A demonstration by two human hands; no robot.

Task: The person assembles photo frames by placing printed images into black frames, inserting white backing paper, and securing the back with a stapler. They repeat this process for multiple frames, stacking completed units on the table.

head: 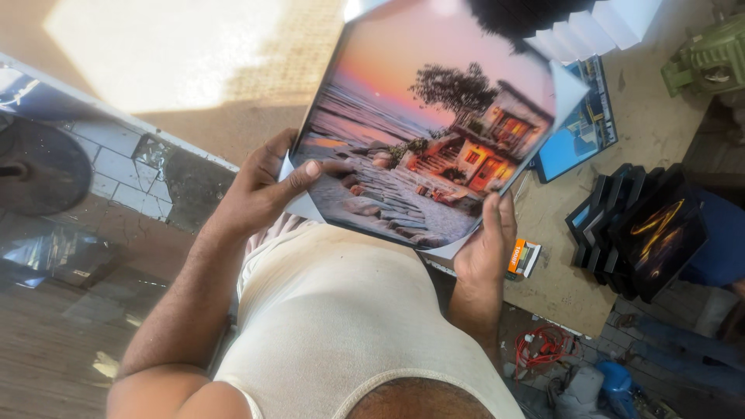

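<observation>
I have a picture up in front of my chest, held in both hands and tilted so one corner points down toward me. It shows a lit house by the sea under a pink and orange sky, with a tree behind it and stone steps in front. My left hand grips its lower left edge, the thumb lying across the front of the print and the other fingers curled behind it. My right hand holds the lower right edge, fingers pressed flat up along the border and the thumb hidden behind. Both hands are closed on the picture, and it is lifted clear of the bench, which lies beneath and beyond it.

On the bench, just past the picture's right edge, lies another print in blue tones, partly covered by the one I hold. Further right a stack of black frames leans over, the nearest one showing an orange glowing streak on a dark ground. A small orange and white box sits on the bench just beside my right hand. At the top, white and dark boards are fanned out. Below the bench edge a red cable lies on the floor.
</observation>
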